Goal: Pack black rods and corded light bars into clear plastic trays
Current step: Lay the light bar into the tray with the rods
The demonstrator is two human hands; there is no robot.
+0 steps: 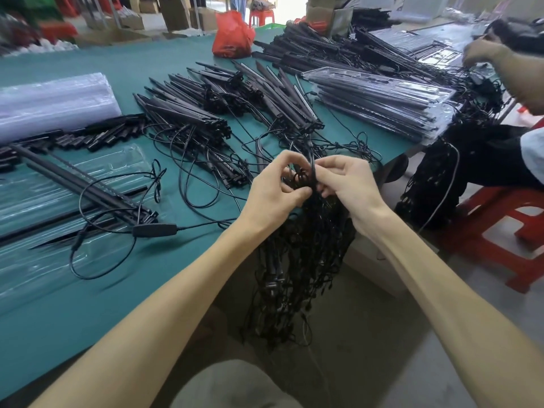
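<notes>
1. The worst risk, as I judge it, is in the tangle of cords point(303, 260) that hangs off the table edge below the hands. A hard pull could tighten its knots or drop the whole bunch to the floor.
2. A tug could also drag the light bars point(188, 113) piled just beyond the hands, since their cords trail toward the tangle.
3. The left hand point(276, 195) and right hand point(347, 187) are close together, and each pinches thin strands at the top of the tangle.
4. The table point(88, 304) has a green cover. To the left of the hands an open clear tray point(26, 260) has bars lying across it.
5. Beyond the right hand are filled trays point(382, 104). To its right is a red stool point(500, 240), and further beyond is another person's hand point(482, 54).
</notes>
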